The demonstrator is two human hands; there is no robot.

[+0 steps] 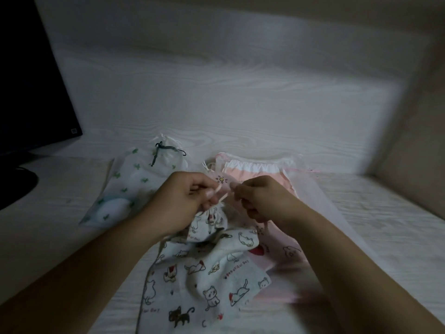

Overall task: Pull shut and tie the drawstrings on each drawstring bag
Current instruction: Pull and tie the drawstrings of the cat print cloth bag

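Your left hand (pixel 186 196) and your right hand (pixel 258 197) are raised close together over the gathered neck of the cat-print bag (pixel 204 268), which lies on the desk (pixel 361 225) directly in front of you. The bag's mouth is bunched tight just below your left fingers. The grip of your left hand is closed: thumb and forefinger pinch the cream drawstring (pixel 221 196), a short length of which stands up between your two hands. The grip of your right hand is also curled tight, its fingertips pinched together at the near end of the same cord; the strand itself is mostly hidden there, so the exact hold cannot be confirmed.

Beneath and beside the cat-print bag, on its right, lies the pink bag (pixel 262 172), flat, its white top band loosely gathered and its thin pink cord trailing toward the right. Behind your left hand sits the cactus-print bag (pixel 134 179), translucent white with small green motifs; its neck is drawn in and a dark green cord (pixel 159 150) is knotted there. A dark monitor (pixel 31 80) stands at the far left of the desk.
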